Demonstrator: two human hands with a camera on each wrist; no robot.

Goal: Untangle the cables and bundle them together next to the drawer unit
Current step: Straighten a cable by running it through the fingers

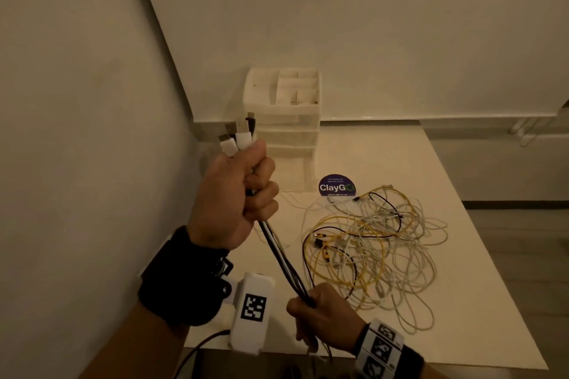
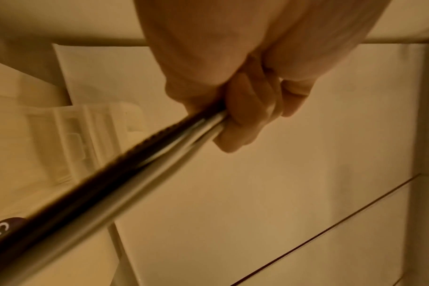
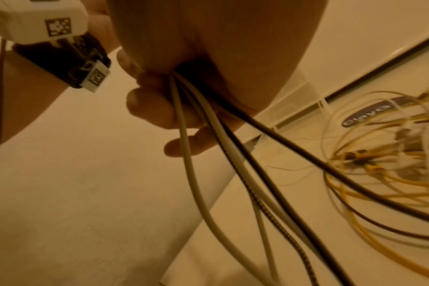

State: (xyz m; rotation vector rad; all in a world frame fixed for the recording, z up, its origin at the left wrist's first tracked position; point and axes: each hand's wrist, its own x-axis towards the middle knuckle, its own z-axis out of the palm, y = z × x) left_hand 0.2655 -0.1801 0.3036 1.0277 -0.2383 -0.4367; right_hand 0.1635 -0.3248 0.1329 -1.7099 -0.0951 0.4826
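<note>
Room: a dim corner where two plain pale walls meet, with a white rectangular tabletop point(image 1: 385, 163) pushed into it; the warm, low light flattens colours.
Drawer unit: a translucent white plastic drawer unit with open compartments on top point(image 1: 283, 114) stands at the far left of the table against the wall, marking where the bundle is meant to end up.
Left hand: the left hand point(image 1: 237, 197) is raised in front of the drawers, clenched in a fist around a gathered group of black, white and braided cables point(image 1: 281, 258); their white and black USB plugs point(image 1: 238, 135) stick out above the fist, probably so the ends stay lined up.
Right hand: the right hand point(image 1: 320, 314), lower and near the table's front edge, grips the same group of cables, which runs taut between the two hands, likely to pull it straight and free of the rest.
Below the grip: in the right wrist view the strands fan out under the fingers point(image 3: 154, 108) and trail toward the heap.
Loose heap: a tangled pile of yellow, white and black cables point(image 1: 375, 252) lies on the table to the right of the hands, not yet sorted.
Sticker: a round purple "ClayGo" sticker point(image 1: 337, 186) sits on the table between drawers and heap.
Progress: judged partway; some cables gathered, most of the pile remains.
</note>
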